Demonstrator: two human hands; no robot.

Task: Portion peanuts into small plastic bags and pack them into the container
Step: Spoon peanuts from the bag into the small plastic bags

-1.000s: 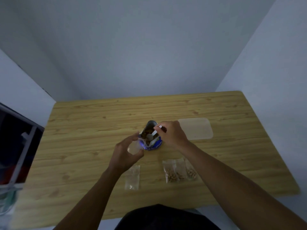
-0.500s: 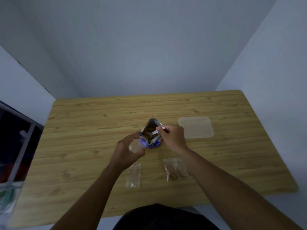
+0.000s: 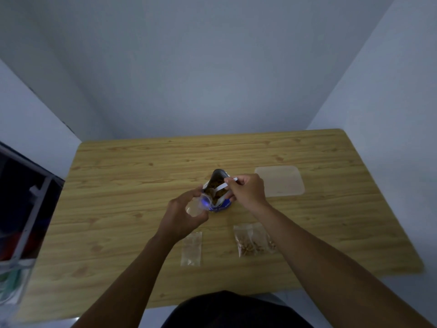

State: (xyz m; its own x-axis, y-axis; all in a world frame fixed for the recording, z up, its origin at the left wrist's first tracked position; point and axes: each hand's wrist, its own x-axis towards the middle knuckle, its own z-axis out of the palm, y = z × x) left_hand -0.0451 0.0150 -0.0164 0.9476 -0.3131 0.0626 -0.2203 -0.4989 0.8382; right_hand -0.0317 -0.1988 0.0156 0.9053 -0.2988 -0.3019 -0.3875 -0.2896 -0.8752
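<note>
An open blue and silver peanut pouch [image 3: 218,190] stands at the table's middle, brown peanuts showing inside. My right hand [image 3: 248,191] pinches a white spoon [image 3: 223,185] whose tip dips into the pouch. Just left of the pouch, my left hand [image 3: 183,215] holds a small clear plastic bag [image 3: 197,207] with its mouth beside the pouch opening. An empty small bag [image 3: 191,248] lies flat near the front edge. To its right lie filled peanut bags [image 3: 253,240], partly under my right forearm. A clear flat container [image 3: 280,181] sits right of the pouch.
The wooden table [image 3: 132,185] meets a grey wall at the back and on the right. A dark rack with a white frame [image 3: 28,209] stands off the table's left edge. My dark-clothed lap shows below the front edge.
The right hand has shifted slightly with the spoon inside the pouch. The left hand still holds the small bag beside it.
</note>
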